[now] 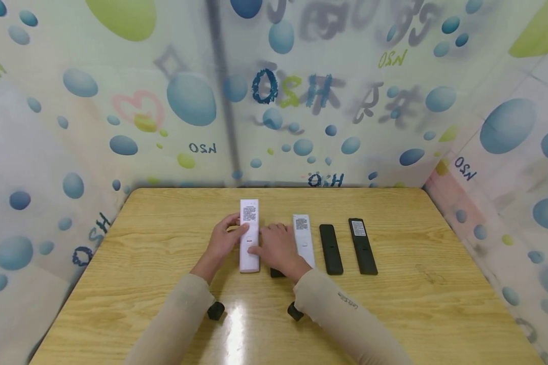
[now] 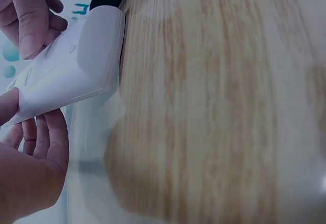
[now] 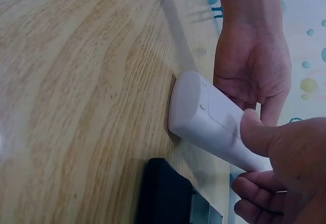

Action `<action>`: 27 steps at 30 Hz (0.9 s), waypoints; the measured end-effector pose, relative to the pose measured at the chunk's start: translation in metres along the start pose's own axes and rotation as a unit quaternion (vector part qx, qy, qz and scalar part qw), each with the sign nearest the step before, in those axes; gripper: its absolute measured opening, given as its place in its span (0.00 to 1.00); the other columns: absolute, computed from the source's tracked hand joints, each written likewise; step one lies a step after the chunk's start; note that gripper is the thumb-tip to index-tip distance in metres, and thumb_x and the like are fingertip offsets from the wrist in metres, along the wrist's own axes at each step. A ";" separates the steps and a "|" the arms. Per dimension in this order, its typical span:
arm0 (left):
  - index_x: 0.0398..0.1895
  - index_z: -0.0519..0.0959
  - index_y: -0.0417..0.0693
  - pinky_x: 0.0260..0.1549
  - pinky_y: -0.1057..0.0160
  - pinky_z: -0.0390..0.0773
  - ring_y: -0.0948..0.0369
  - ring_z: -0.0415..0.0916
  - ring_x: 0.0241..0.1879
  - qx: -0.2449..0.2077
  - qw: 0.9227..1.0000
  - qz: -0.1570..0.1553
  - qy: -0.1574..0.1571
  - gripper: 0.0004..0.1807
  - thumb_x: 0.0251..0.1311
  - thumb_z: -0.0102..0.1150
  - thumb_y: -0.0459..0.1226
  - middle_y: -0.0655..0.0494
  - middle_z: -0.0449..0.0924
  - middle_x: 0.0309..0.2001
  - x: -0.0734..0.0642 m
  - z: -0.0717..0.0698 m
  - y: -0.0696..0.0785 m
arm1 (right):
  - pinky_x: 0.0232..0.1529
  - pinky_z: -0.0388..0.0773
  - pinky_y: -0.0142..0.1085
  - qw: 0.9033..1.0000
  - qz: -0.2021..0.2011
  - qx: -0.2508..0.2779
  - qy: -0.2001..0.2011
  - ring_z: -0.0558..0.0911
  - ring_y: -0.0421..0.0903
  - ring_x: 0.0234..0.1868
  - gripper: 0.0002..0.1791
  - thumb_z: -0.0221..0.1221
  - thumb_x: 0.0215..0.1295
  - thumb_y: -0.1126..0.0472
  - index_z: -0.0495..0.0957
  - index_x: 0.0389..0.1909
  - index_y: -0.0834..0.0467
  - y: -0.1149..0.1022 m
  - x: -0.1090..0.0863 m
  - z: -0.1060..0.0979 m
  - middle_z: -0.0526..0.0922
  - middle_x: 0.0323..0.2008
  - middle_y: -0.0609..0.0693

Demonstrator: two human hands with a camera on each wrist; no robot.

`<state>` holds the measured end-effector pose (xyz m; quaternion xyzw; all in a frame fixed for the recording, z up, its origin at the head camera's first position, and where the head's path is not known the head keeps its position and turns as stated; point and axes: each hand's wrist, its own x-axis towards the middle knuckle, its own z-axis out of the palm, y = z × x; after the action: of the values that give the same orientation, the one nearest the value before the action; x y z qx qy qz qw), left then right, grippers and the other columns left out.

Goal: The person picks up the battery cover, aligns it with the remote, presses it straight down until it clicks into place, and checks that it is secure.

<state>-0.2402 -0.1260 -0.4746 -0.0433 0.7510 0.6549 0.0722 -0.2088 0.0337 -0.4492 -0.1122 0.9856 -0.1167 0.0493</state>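
Observation:
A white remote control [image 1: 249, 261] lies back side up near the table's middle, its printed label at the far end. My left hand [image 1: 223, 242] grips its left edge, the thumb on top and the fingers along the side. From the right, my right hand [image 1: 280, 247] holds the same remote, with its thumb on the back. In the left wrist view the near end of the white remote [image 2: 99, 51] is close to the tabletop. The right wrist view shows the right thumb [image 3: 257, 135] pressing the remote's back while the other fingers curl at its side.
Right of the hands lie another white remote [image 1: 304, 241], a black remote [image 1: 331, 248] and a black remote with a label [image 1: 364, 248]. One more black remote [image 1: 277, 272] is mostly hidden under the right hand. A patterned curtain [image 1: 278, 152] hangs behind the wooden table [image 1: 164, 228].

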 end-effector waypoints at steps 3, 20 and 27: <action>0.66 0.71 0.48 0.36 0.73 0.79 0.62 0.75 0.43 -0.008 1.000 0.002 0.001 0.25 0.66 0.60 0.39 0.50 0.69 0.52 0.000 0.000 0.000 | 0.57 0.66 0.49 1.000 -0.006 -0.008 -0.001 0.75 0.52 0.56 0.36 0.58 0.57 0.29 0.78 0.56 0.51 -0.001 -0.003 0.000 0.82 0.51 0.50; 0.67 0.70 0.46 0.36 0.72 0.80 0.62 0.76 0.43 -0.013 1.000 0.009 -0.004 0.26 0.66 0.59 0.39 0.48 0.68 0.52 -0.001 0.001 0.001 | 0.50 0.69 0.45 1.000 0.009 -0.005 0.012 0.78 0.51 0.50 0.26 0.55 0.63 0.31 0.79 0.40 0.50 -0.001 0.001 0.003 0.83 0.41 0.49; 0.68 0.69 0.45 0.37 0.71 0.80 0.62 0.76 0.43 -0.014 1.000 0.005 -0.019 0.28 0.66 0.60 0.39 0.47 0.68 0.53 -0.005 0.000 0.007 | 0.49 0.68 0.44 1.000 0.009 0.003 0.020 0.79 0.51 0.47 0.24 0.56 0.62 0.32 0.78 0.35 0.49 0.000 0.005 0.002 0.82 0.35 0.47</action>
<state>-0.2363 -0.1251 -0.4665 -0.0287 0.7403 0.6666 0.0825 -0.2134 0.0321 -0.4516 -0.1010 0.9870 -0.1210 0.0310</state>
